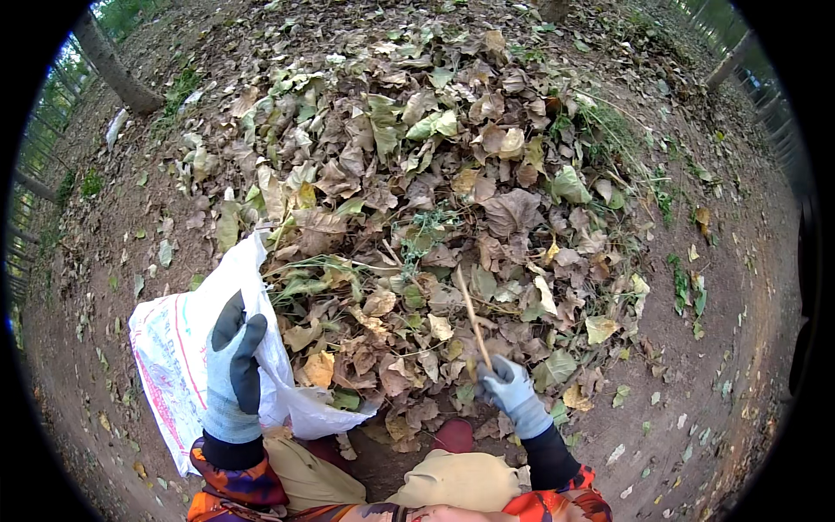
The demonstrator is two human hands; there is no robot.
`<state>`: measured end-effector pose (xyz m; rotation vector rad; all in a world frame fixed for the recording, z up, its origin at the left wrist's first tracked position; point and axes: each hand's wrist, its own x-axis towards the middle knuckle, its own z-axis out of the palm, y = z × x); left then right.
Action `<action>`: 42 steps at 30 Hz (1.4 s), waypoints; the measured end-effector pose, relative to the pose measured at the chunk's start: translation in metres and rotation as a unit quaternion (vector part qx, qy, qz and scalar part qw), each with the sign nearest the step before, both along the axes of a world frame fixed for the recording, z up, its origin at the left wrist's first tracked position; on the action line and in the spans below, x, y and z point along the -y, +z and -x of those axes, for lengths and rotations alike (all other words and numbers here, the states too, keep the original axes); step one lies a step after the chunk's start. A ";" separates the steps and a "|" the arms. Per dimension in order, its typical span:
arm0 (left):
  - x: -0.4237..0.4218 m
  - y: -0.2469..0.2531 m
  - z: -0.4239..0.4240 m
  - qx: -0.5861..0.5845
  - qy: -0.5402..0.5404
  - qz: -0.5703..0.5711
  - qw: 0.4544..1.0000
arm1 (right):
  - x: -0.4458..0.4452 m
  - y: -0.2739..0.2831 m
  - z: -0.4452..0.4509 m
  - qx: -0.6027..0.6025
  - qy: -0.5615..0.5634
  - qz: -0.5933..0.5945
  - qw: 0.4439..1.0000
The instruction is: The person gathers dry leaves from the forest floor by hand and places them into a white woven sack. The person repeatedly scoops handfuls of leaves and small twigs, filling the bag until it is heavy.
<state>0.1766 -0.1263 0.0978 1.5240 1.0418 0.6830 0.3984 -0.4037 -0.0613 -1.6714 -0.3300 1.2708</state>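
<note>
My left hand [236,365], in a light blue glove with a dark palm, is raised over a white woven plastic sack [173,339]. Its fingers are apart, with nothing held in them. The sack bears red and blue print, and its mouth lies against a broad heap of dry leaves [512,212]. Gloved the same way, my right hand [512,391] grips a thin wooden stick [473,313] at the near edge of the heap. The stick points up and away over the leaves.
Tree trunks stand at the far left [117,65] and far right [730,62]. Green weeds [603,127] lie on the heap's right side. Bare soil [691,417] with scattered leaves borders it. A dark red shoe [455,436] shows at the heap's near edge.
</note>
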 end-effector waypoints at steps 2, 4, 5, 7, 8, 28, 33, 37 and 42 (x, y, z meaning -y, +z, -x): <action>-0.002 -0.004 0.001 0.002 -0.003 0.020 1.000 | 0.024 -0.011 0.012 -0.022 0.024 0.049 0.998; 0.000 -0.001 -0.006 0.007 -0.017 0.002 1.000 | 0.028 -0.003 0.019 0.106 0.090 0.093 0.986; 0.000 0.000 -0.004 -0.009 -0.007 0.004 1.000 | 0.028 -0.004 0.024 0.281 0.147 0.102 0.943; 0.002 -0.002 0.001 -0.032 0.003 0.017 0.999 | 0.009 0.011 0.029 0.507 0.212 0.116 0.827; 0.003 -0.006 0.000 -0.022 0.003 0.022 0.999 | -0.010 0.022 0.027 0.501 0.245 0.086 0.825; 0.001 -0.019 0.022 0.094 -0.017 0.141 0.985 | 0.139 -0.119 -0.042 0.296 -0.326 0.424 0.791; 0.003 -0.022 0.026 0.087 -0.018 0.140 0.986 | 0.212 -0.197 -0.035 0.205 -0.594 0.164 0.760; 0.013 -0.014 0.025 -0.019 -0.025 0.072 0.997 | 0.132 -0.104 -0.033 0.205 -0.509 0.152 0.822; 0.021 -0.007 0.006 0.019 -0.013 0.069 0.997 | 0.114 -0.121 -0.002 0.405 -0.336 0.069 0.848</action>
